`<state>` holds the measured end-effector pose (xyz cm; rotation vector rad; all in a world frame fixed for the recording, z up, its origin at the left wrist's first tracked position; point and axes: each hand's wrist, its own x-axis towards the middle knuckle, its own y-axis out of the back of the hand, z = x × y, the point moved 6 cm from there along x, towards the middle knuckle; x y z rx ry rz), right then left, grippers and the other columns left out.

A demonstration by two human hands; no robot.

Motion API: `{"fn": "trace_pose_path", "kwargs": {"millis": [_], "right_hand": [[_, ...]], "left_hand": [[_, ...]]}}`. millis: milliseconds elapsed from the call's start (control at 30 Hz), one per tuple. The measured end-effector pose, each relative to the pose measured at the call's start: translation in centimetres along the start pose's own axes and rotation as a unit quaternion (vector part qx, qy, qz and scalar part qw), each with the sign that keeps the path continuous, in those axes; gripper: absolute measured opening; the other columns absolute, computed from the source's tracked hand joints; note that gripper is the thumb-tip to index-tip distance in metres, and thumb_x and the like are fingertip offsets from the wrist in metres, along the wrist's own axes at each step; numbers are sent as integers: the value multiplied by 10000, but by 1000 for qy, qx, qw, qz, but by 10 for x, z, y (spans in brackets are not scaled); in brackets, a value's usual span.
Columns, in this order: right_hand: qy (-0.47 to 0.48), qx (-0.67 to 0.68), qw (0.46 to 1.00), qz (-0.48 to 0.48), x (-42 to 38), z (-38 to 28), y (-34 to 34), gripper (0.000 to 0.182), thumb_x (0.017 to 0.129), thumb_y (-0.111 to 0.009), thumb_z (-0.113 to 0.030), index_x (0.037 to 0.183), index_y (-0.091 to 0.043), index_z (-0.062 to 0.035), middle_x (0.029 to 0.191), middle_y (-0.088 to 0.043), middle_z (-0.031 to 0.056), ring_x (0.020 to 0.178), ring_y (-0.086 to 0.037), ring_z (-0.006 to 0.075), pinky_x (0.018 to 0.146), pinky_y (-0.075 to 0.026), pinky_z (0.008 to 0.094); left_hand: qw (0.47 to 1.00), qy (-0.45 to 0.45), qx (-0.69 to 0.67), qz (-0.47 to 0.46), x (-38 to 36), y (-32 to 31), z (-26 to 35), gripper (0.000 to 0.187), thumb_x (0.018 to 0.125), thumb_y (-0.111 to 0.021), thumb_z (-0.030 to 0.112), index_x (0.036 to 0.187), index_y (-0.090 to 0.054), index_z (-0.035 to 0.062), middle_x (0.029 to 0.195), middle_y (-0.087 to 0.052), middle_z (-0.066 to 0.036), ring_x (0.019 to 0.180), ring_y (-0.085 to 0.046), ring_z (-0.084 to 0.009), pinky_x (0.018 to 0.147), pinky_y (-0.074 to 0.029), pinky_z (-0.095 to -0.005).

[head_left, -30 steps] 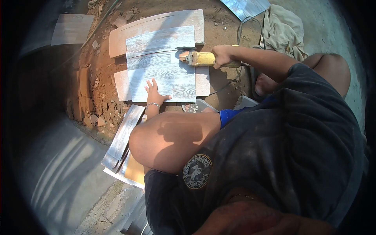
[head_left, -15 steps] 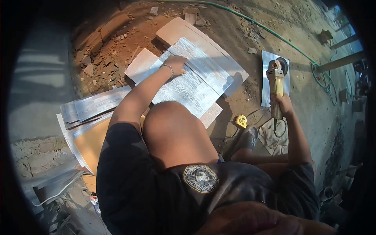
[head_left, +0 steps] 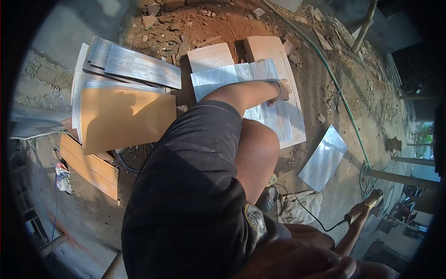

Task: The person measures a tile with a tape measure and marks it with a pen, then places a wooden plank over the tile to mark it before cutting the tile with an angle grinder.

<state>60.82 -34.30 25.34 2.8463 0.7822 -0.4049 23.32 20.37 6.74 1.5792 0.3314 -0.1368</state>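
My left hand (head_left: 282, 91), with a bracelet at the wrist, reaches over a grey wood-grain tile (head_left: 265, 69). Its fingers are stretched out at the tile's right edge, near the bare part of a pinkish slab (head_left: 296, 122) underneath. Out at the lower right, my right hand (head_left: 358, 216) is closed around the body of an angle grinder (head_left: 370, 204), held off the ground away from the tiles. The grinder's disc is hard to make out. A cord (head_left: 309, 211) trails from its rear end towards my foot.
More wood-grain tiles (head_left: 139, 67) and a tan board (head_left: 125, 116) are stacked at left. A loose tile (head_left: 324, 158) lies right of the slab. A green hose (head_left: 341, 95) crosses the dirt. A cloth (head_left: 299, 207) and partly hidden tape measure (head_left: 272, 179) lie near my foot.
The view has turned and tilted. My left hand has gone from the tile's middle to its right edge. My right hand has swung the grinder outward, away from above the loose tile.
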Motion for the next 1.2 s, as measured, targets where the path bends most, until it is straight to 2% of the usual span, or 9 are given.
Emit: {"fn": "trace_pose_path", "kwargs": {"millis": [200,300,367,467,533,633,833,1100,1200], "right_hand": [[-15,-21,1000,-8,-4,-5,-23,333,893,-667,-361,1015,-579,-64,779,-622,75,662,-635,215,609,-541,349],[3,-22,1000,-21,0,-8,-39,350,891,-666,-373,1035,-577,-66,777,-617,78,661,-630,219,609,-538,352],[-4,-30,999,-14,2,-10,-45,360,894,-659,-373,1060,-577,-64,783,-614,81,665,-626,223,622,-540,355],[6,-27,999,-45,10,-15,-51,354,900,-652,-359,1075,-580,-59,806,-625,88,683,-633,224,642,-542,358],[10,-23,999,-48,11,-17,-53,357,904,-652,-357,1084,-582,-56,821,-633,91,698,-641,225,651,-545,357],[30,-15,997,-65,10,-22,-59,379,911,-651,-365,1093,-583,-39,845,-634,97,718,-649,227,666,-558,352],[25,-1,998,-62,11,-24,-59,403,912,-653,-374,1105,-578,-28,855,-643,112,716,-652,224,647,-555,332],[43,30,996,-66,24,-24,-50,557,925,-636,-325,1355,-499,3,929,-634,89,787,-647,186,714,-555,320],[51,-1,996,-75,6,-33,-62,482,929,-639,-329,1273,-525,-11,934,-632,91,786,-647,188,717,-554,319]], "left_hand": [[997,-38,-27,64,-26,9,-25,145,916,-587,188,967,-690,99,885,-710,-127,914,-718,-304,779,-557,-448],[983,57,-15,177,-102,40,-65,153,929,-543,158,1034,-648,124,1022,-689,-118,966,-701,-325,814,-554,-456],[916,113,20,386,-163,59,-108,219,912,-546,101,1114,-611,156,1003,-643,-101,959,-695,-317,802,-565,-452],[829,366,40,422,-262,82,-169,236,950,-529,102,1167,-623,111,992,-674,-154,941,-692,-345,759,-574,-462],[664,486,-241,515,-337,69,-212,283,947,-593,254,1103,-688,37,995,-718,-211,943,-701,-305,816,-524,-407],[623,610,-14,489,-444,-28,-285,284,950,-606,279,1131,-713,88,969,-733,-221,952,-695,-410,845,-542,-512],[339,707,-218,581,-501,-93,-139,250,895,-726,147,1040,-626,-29,1053,-706,-231,967,-694,-391,857,-514,-452],[217,801,-216,514,-467,-158,-51,405,902,-737,188,1122,-546,-92,1110,-665,-268,971,-662,-431,857,-503,-454],[233,767,-435,410,-466,-182,-42,505,892,-759,287,1157,-579,-103,1143,-680,-269,1022,-674,-386,892,-525,-430]]}}
